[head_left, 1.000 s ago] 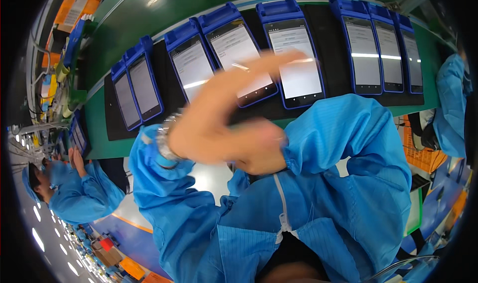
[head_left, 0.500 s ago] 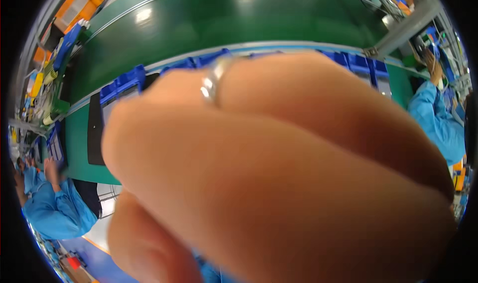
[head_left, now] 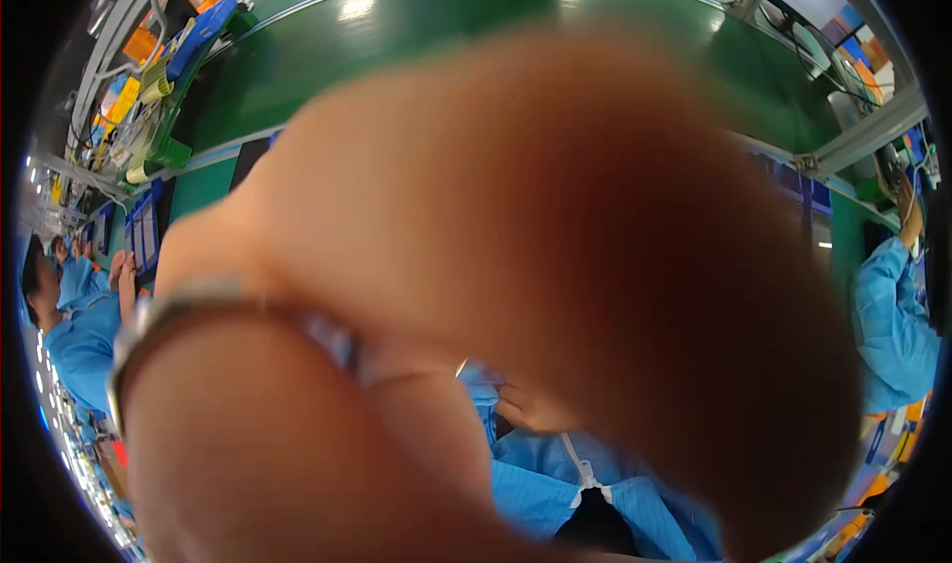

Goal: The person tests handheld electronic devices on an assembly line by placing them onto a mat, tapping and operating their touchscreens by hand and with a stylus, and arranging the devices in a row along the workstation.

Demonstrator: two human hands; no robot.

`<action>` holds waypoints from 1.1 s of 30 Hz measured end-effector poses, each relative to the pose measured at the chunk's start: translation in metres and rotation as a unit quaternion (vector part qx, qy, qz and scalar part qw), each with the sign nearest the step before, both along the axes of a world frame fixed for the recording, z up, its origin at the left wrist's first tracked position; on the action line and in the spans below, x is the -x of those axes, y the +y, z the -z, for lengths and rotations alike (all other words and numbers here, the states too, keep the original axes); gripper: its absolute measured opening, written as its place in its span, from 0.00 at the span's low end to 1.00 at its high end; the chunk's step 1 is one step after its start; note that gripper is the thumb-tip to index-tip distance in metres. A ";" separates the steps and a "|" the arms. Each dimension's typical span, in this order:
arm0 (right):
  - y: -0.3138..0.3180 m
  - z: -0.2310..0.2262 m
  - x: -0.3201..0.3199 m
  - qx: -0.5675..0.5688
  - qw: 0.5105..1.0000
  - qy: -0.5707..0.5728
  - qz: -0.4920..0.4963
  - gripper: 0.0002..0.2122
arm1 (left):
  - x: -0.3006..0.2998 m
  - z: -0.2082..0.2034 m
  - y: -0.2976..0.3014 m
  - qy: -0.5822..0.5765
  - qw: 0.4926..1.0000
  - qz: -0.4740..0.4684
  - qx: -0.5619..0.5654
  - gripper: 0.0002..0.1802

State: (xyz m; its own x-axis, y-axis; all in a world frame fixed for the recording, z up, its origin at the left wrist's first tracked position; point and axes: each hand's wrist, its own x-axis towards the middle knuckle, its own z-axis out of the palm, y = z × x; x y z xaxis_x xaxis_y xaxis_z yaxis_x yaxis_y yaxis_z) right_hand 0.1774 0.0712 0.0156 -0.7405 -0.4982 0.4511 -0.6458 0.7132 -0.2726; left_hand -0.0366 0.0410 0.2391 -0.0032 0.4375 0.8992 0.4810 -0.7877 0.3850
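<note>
A large blurred hand, which looks like my right hand (head_left: 426,196), fills most of the head view, very close to the camera. Its fingers look bent, but what they touch or hold cannot be made out. A silver ring (head_left: 134,355) circles one finger. Through a gap beneath it shows a small part of another hand, seemingly my left hand (head_left: 535,409), in front of my blue smock (head_left: 540,484) with its white zipper pull (head_left: 587,474). The fingers of that hand are mostly hidden. Most of the worktable is covered by the near hand.
A green conveyor surface (head_left: 426,38) runs across the back. Blue trays (head_left: 818,196) stand at the right. Co-workers in blue sit at the left (head_left: 79,350) and right (head_left: 892,305). A metal post (head_left: 873,132) rises at the far right; green-and-blue equipment (head_left: 188,87) is at the left.
The near hand has shifted and turned; its ring now lies at the far left. The view has tilted, showing my smock and part of the other hand below.
</note>
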 end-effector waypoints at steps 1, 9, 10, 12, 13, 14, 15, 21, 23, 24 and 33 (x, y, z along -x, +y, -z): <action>0.002 -0.007 -0.001 0.025 0.999 0.027 0.026 0.05 | -0.001 0.002 0.005 -0.012 1.000 0.005 -0.005 0.12; 0.002 -0.003 0.001 0.023 0.999 0.024 0.018 0.05 | -0.028 0.006 0.001 -0.081 0.995 -0.026 -0.053 0.12; 0.002 -0.002 0.001 0.030 0.999 0.025 0.016 0.05 | -0.032 0.007 -0.001 -0.089 0.994 -0.031 -0.059 0.12; 0.001 -0.004 0.000 0.032 0.999 0.025 0.016 0.05 | -0.040 0.006 -0.004 -0.107 0.991 -0.039 -0.076 0.13; 0.000 -0.002 0.000 0.027 0.999 0.019 0.016 0.05 | -0.043 0.007 -0.006 -0.114 0.989 -0.047 -0.083 0.13; -0.001 -0.001 0.002 0.023 1.000 0.011 0.015 0.05 | -0.046 0.009 -0.008 -0.123 0.987 -0.054 -0.089 0.13; 0.001 0.001 0.004 0.024 1.000 0.010 0.012 0.05 | -0.049 0.012 -0.010 -0.132 0.985 -0.062 -0.095 0.14; 0.004 -0.004 0.005 0.029 0.999 0.013 0.015 0.05 | -0.067 0.013 -0.001 -0.154 0.979 -0.055 -0.117 0.15; 0.003 -0.001 0.005 0.032 0.999 0.012 0.007 0.05 | -0.067 0.015 0.004 -0.157 0.978 -0.050 -0.129 0.15; 0.007 -0.002 0.005 0.032 0.999 0.012 0.008 0.05 | -0.067 0.013 0.012 -0.158 0.977 -0.038 -0.135 0.15; 0.012 -0.005 0.006 0.038 0.999 0.009 0.017 0.06 | -0.064 0.013 0.017 -0.151 0.973 -0.009 -0.172 0.16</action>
State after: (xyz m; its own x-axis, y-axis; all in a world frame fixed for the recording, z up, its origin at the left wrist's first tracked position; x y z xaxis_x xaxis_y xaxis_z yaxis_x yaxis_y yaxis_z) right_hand 0.1718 0.0827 0.0202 -0.7480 -0.4365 0.5000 -0.6267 0.7124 -0.3158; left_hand 0.0272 0.0582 0.2265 -0.2947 0.1074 0.9495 0.4025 -0.8873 0.2253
